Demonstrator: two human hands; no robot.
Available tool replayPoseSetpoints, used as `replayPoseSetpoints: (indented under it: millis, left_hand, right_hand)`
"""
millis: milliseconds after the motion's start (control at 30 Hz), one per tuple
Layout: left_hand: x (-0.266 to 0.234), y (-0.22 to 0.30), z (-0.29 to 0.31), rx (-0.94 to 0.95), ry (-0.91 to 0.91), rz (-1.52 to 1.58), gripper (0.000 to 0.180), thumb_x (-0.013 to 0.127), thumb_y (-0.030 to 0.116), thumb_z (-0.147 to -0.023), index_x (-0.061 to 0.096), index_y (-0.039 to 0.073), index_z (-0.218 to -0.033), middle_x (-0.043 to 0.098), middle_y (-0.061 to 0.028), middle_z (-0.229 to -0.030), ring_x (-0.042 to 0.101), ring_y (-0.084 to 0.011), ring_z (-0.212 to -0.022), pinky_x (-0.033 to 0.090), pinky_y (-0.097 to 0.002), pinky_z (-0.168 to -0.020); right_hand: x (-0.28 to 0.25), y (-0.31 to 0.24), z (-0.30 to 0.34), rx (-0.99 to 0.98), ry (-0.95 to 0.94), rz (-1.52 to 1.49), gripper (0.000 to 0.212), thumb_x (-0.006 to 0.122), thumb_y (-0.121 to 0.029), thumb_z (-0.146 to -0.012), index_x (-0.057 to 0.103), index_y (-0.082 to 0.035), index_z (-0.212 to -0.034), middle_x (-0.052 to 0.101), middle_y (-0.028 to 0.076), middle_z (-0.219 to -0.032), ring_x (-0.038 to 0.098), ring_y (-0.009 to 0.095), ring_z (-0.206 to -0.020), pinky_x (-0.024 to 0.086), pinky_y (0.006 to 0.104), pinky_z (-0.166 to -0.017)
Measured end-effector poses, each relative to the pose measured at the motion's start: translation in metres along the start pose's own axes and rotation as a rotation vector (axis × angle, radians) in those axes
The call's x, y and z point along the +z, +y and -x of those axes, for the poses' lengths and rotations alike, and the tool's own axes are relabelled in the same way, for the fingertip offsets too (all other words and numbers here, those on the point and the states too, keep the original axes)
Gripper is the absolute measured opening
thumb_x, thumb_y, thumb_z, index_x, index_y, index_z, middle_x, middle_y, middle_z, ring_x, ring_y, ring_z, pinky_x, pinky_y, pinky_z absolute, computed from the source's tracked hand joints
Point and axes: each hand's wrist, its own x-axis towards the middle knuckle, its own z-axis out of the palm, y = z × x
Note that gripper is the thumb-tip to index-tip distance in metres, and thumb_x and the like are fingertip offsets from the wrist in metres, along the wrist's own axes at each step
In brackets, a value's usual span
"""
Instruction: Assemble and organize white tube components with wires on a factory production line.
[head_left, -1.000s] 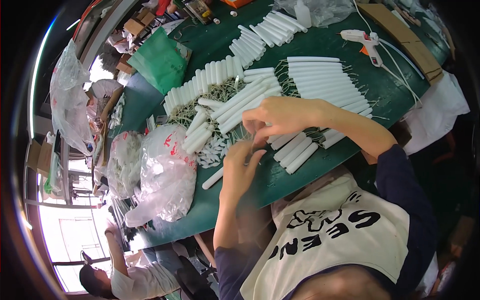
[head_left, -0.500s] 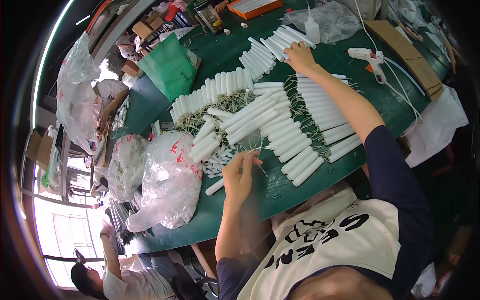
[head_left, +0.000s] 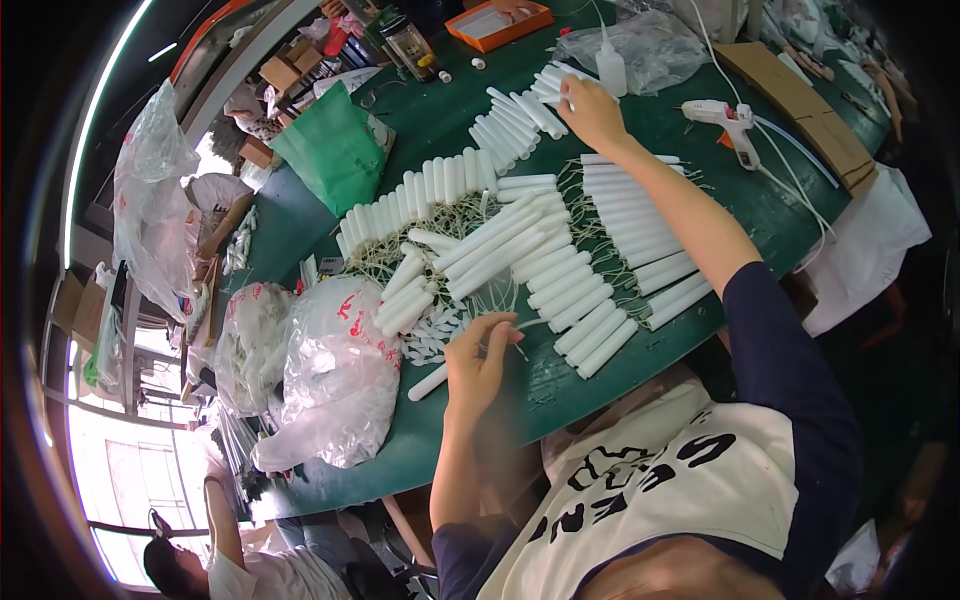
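Observation:
My left hand [head_left: 478, 362] is closed in a pinch on a thin pale wire [head_left: 531, 323], whose end sticks out past the fingertips. Under that hand lies a single white tube [head_left: 428, 382], beside a small heap of flat white pieces [head_left: 432, 335]. My right hand [head_left: 594, 112] reaches to the far side, its fingers curled round a white tube at the edge of a loose pile of tubes [head_left: 503, 135]; the fingers partly hide it. Between my hands lie rows of white tubes [head_left: 632, 210] with pale wires at their ends, and a stack of longer white tubes [head_left: 490, 248].
A hot glue gun [head_left: 722, 122] with its cord lies at the right, near a cardboard strip [head_left: 805, 115]. A white squeeze bottle [head_left: 611, 70] stands beyond my right hand. Clear plastic bags [head_left: 340, 365] and a green bag [head_left: 335, 150] sit left. Another person [head_left: 270, 570] is at lower left.
My right hand has shifted slightly left, its fingers now curled at the near tubes of the far pile. My left hand keeps its pinch. The whole view has shifted a little.

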Motion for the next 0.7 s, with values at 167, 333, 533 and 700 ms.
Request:
replayPoseSetpoints:
  millis: [167, 333, 533, 700]
  left_hand:
    - [-0.002, 0.0, 0.001, 0.019, -0.033, -0.014, 0.014, 0.055, 0.006, -0.09, 0.065, -0.002, -0.095, 0.063, -0.0051, -0.073, 0.058, -0.0087, -0.069, 0.046, -0.0216, -0.067]
    - [-0.005, 0.001, 0.0, -0.006, -0.321, 0.016, 0.02, 0.069, 0.007, -0.078, 0.066, -0.001, -0.096, 0.067, -0.0078, -0.081, 0.063, -0.0133, -0.074, 0.048, -0.0261, -0.07]
    - [-0.004, 0.005, 0.001, 0.24, -0.508, -0.187, 0.031, 0.082, 0.011, -0.063, 0.069, 0.002, -0.09, 0.066, -0.009, -0.088, 0.062, -0.0209, -0.081, 0.049, -0.0304, -0.073]
    - [-0.002, 0.009, 0.003, 0.231, -0.524, -0.353, 0.022, 0.079, 0.009, -0.064, 0.071, 0.005, -0.084, 0.065, -0.0071, -0.084, 0.061, -0.0234, -0.079, 0.048, -0.0314, -0.071]
  right_hand:
    - [-0.067, -0.021, -0.019, -0.058, 0.156, -0.464, 0.024, 0.069, -0.022, -0.076, 0.058, -0.006, -0.091, 0.065, 0.009, -0.078, 0.064, 0.023, -0.072, 0.05, 0.0347, -0.063]
    - [-0.144, -0.031, -0.005, -0.109, -0.148, -0.817, 0.02, 0.064, -0.017, -0.087, 0.061, 0.0, -0.097, 0.06, -0.001, -0.085, 0.058, 0.011, -0.077, 0.049, 0.0258, -0.076]
    - [-0.192, -0.034, 0.032, -0.226, -0.396, -1.14, 0.016, 0.058, -0.016, -0.092, 0.052, -0.003, -0.099, 0.062, 0.005, -0.084, 0.058, 0.012, -0.083, 0.045, 0.0263, -0.079]
    - [-0.223, -0.042, 0.07, -0.046, -0.711, -1.257, 0.013, 0.053, -0.015, -0.094, 0.046, -0.006, -0.099, 0.06, 0.007, -0.086, 0.056, 0.011, -0.076, 0.045, 0.0246, -0.067]
